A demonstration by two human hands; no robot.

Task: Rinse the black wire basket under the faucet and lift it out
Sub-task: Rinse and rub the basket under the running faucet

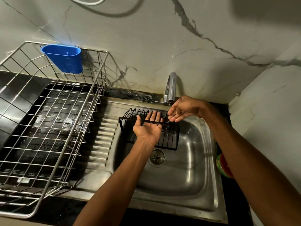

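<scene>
The black wire basket (169, 139) stands tilted in the steel sink (200, 160), right under the chrome faucet (171, 88). A thin stream of water runs from the spout onto the basket's right end. My left hand (148, 128) lies palm up beneath the basket's front rim wire, which crosses my straight fingers. My right hand (180, 110) hovers just below the spout at the basket's right end. Its fingers are relaxed and wet, and it holds nothing.
A large silver wire dish rack (53, 121) with a blue plastic cup holder (64, 58) stands on the left, over the ribbed drainboard (104, 137). The drain (157, 157) lies in front of the basket. A red and green object (223, 167) sits at the sink's right edge. Marble walls close in behind and to the right.
</scene>
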